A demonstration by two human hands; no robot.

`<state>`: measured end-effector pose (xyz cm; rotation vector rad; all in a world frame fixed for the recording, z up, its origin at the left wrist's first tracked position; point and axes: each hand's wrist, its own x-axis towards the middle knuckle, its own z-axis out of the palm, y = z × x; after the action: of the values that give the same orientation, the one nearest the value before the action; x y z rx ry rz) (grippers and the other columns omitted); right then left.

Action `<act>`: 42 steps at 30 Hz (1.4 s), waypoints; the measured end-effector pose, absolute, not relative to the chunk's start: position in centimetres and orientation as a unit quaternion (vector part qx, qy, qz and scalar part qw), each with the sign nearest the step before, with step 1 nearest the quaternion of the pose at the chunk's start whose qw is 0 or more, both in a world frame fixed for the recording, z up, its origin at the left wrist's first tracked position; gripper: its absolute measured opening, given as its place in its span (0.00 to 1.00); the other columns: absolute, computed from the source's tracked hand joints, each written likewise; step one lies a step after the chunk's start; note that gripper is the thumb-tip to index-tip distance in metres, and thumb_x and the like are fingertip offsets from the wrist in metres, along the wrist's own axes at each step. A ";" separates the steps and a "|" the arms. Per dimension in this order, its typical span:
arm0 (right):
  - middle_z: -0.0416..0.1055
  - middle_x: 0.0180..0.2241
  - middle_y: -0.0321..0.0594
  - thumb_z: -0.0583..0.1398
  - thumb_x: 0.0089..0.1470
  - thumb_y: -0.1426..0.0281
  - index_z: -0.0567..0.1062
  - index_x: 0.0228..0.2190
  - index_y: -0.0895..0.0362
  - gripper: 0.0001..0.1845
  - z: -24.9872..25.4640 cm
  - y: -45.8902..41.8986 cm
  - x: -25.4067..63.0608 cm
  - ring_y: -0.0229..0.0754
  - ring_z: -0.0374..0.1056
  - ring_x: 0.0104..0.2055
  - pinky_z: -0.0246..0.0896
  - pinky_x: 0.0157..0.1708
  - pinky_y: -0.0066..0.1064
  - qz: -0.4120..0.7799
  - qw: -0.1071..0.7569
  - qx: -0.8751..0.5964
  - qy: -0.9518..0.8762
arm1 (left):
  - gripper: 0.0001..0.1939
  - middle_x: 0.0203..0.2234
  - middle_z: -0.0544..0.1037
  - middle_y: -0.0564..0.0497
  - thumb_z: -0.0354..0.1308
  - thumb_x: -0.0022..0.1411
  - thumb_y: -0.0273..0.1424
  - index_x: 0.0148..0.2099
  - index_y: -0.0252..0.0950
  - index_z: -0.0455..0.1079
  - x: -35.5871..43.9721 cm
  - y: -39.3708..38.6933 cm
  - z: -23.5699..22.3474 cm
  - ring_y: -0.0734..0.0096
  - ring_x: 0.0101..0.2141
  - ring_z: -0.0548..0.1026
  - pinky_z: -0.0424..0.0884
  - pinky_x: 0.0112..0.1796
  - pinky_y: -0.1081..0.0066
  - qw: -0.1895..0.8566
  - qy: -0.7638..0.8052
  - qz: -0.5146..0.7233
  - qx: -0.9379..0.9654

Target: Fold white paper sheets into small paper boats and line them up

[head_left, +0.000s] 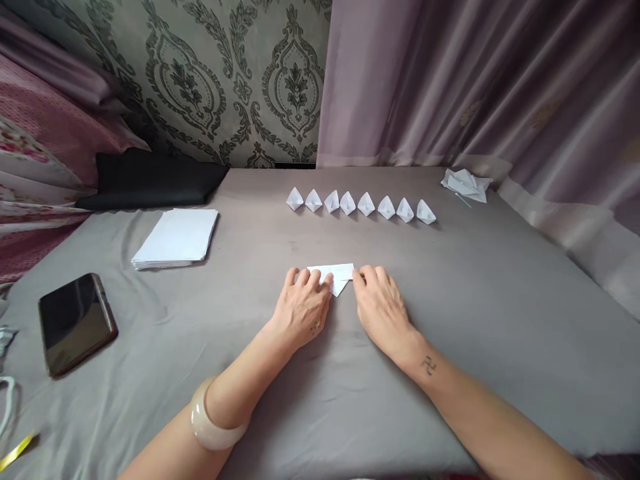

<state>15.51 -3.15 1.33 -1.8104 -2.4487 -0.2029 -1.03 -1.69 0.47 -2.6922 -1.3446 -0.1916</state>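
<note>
A small folded sheet of white paper (340, 271) lies flat on the grey cloth in front of me, with a triangular flap pointing towards me. My left hand (304, 301) holds its left part down, fingers curled and pressed onto the paper. At the right end, my right hand (380, 299) grips the edge between thumb and fingers; the fingertips are partly hidden. Beyond the hands, several white paper boats (347, 203) stand in a row. A stack of white paper sheets (176, 237) lies to the left of them.
A phone (77, 323) lies at the left, near a white cable (7, 403) and a yellow strip (17, 452). Folded black fabric (155, 180) sits at the back left. Crumpled or folded papers (467, 183) lie at the back right, by the purple curtain (420, 80).
</note>
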 end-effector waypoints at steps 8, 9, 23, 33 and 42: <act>0.56 0.63 0.54 0.44 0.64 0.71 0.57 0.61 0.71 0.27 -0.4 -3.6 14.0 0.46 0.50 0.66 0.53 0.63 0.41 0.114 0.170 -0.490 -0.848 | 0.15 0.40 0.71 0.39 0.47 0.61 0.26 0.45 0.30 0.72 -0.5 -1.9 0.2 0.57 0.40 0.68 0.64 0.44 0.60 0.018 -0.417 -0.039 -0.908; 0.56 0.63 0.54 0.44 0.64 0.71 0.57 0.61 0.71 0.27 -0.4 -3.6 14.2 0.46 0.50 0.66 0.52 0.63 0.42 0.115 0.165 -0.486 -0.850 | 0.17 0.42 0.71 0.37 0.47 0.61 0.26 0.47 0.29 0.72 -0.4 -2.1 0.2 0.56 0.42 0.68 0.64 0.45 0.59 0.021 -0.420 -0.033 -0.907; 0.68 0.53 0.48 0.46 0.64 0.68 0.65 0.58 0.58 0.23 0.2 -2.6 14.3 0.48 0.63 0.53 0.61 0.52 0.40 0.038 0.107 -0.526 -0.843 | 0.14 0.35 0.74 0.37 0.47 0.60 0.24 0.45 0.26 0.72 1.9 -4.2 1.5 0.53 0.41 0.69 0.64 0.40 0.60 0.047 -0.501 0.085 -0.860; 0.69 0.48 0.47 0.47 0.62 0.72 0.61 0.59 0.60 0.24 -0.1 -2.0 14.6 0.48 0.63 0.47 0.61 0.46 0.38 0.056 0.150 -0.551 -0.819 | 0.19 0.35 0.70 0.43 0.44 0.63 0.23 0.56 0.30 0.61 -1.8 -0.6 0.0 0.63 0.31 0.67 0.64 0.33 0.65 0.003 -0.544 -0.039 -0.838; 0.66 0.48 0.49 0.49 0.63 0.67 0.63 0.59 0.53 0.24 -0.4 -2.2 14.0 0.50 0.61 0.46 0.61 0.45 0.41 0.023 0.110 -0.542 -0.833 | 0.16 0.42 0.72 0.39 0.46 0.61 0.18 0.48 0.28 0.70 -0.3 -2.0 0.9 0.59 0.41 0.69 0.64 0.37 0.64 0.070 -0.494 0.026 -0.866</act>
<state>14.03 -2.23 -0.41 -1.5928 -2.4473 0.0671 -0.27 -1.99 0.86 -2.6061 -1.4863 0.0792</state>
